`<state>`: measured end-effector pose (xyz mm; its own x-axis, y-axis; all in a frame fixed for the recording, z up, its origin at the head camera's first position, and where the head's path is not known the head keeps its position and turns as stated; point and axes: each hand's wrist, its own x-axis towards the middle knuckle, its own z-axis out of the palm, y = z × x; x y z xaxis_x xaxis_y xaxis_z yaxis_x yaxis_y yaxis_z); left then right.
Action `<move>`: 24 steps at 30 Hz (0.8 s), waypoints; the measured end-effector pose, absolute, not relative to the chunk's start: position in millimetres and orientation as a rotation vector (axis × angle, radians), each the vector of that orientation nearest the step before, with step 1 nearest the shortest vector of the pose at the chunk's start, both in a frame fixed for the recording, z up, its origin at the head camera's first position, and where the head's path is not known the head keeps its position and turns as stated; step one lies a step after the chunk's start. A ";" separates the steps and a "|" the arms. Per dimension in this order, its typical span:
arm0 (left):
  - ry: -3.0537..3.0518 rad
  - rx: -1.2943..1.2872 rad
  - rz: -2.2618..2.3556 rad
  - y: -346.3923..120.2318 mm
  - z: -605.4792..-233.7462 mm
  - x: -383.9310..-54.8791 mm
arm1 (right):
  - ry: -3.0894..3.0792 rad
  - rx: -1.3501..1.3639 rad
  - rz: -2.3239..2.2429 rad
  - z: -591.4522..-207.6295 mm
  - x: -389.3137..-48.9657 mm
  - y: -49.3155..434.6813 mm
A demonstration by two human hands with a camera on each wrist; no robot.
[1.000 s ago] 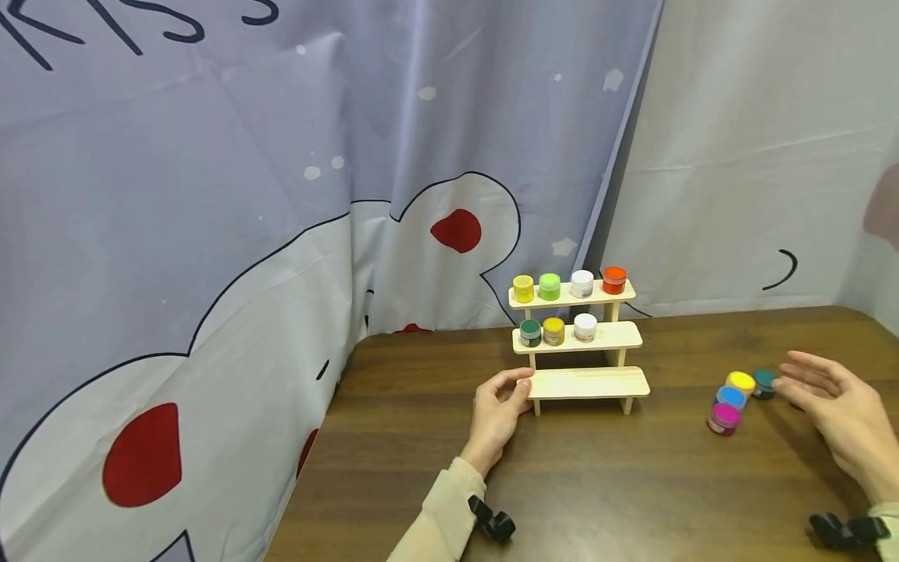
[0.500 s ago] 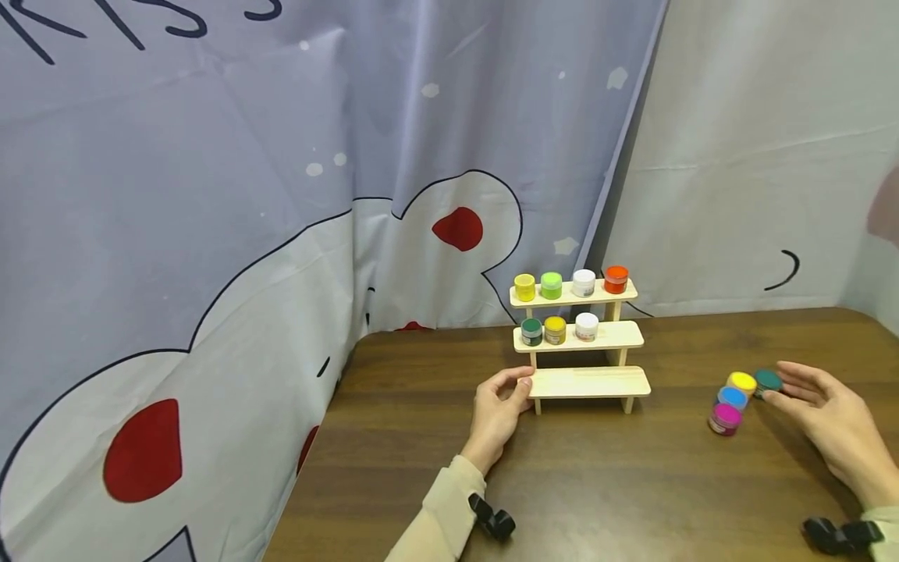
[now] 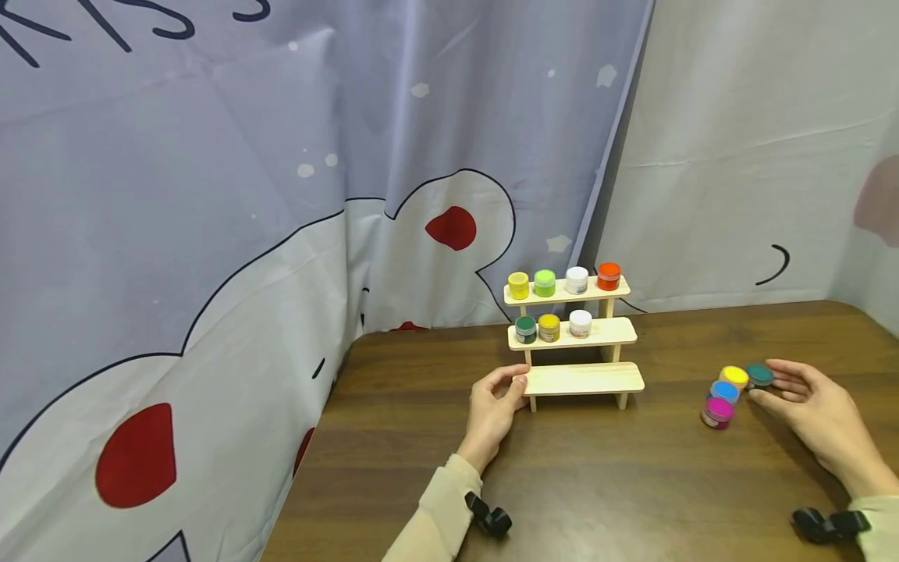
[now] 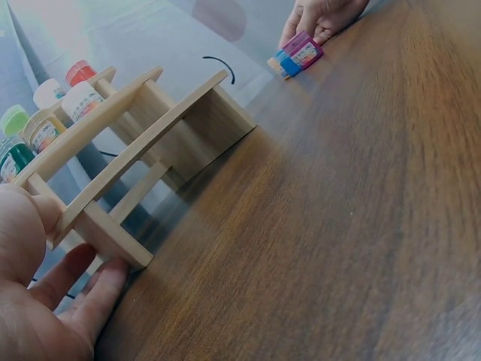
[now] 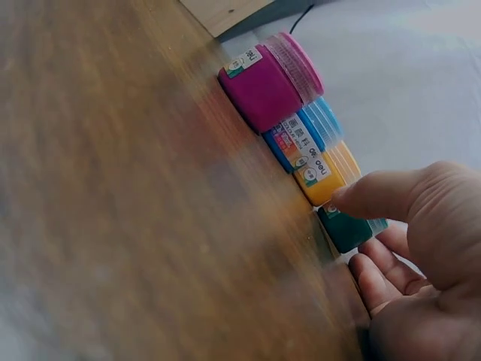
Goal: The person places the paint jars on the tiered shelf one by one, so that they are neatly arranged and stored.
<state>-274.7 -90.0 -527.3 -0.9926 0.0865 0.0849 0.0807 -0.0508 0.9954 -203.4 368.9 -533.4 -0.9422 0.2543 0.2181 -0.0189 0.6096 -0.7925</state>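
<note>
Between the fingers of the right hand (image 3: 818, 412), pinch unclear, stands a dark-green paint jar (image 3: 759, 375), best gripped squarely; the left hand (image 3: 492, 404) clasps the tiered wooden stand (image 3: 588, 379)

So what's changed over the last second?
The right hand has moved left to the dark green jar, thumb and fingers now either side of it; whether it grips is unclear. The left hand still holds the wooden rack, and its seven jars stayed put.
</note>
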 end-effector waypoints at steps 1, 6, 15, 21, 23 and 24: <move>2.156 0.190 2.271 -89.8 -527.4 -274.9 | -2.535 -0.201 1.239 -532.9 -203.5 368.6; 2.146 0.192 2.276 -89.7 -527.1 -274.9 | -2.546 -0.238 1.197 -530.4 -203.3 366.1; 2.158 0.177 2.265 -90.3 -526.4 -274.4 | -2.593 -0.387 1.108 -529.7 -206.2 362.7; 2.137 0.171 2.282 -89.5 -525.2 -274.5 | -2.621 -0.396 1.081 -527.8 -207.7 365.2; 2.136 0.171 2.285 -89.7 -524.9 -274.4 | -2.610 -0.393 1.087 -527.9 -207.4 364.4; 2.138 0.170 2.282 -89.8 -524.5 -274.3 | -2.604 -0.393 1.089 -527.9 -206.9 363.9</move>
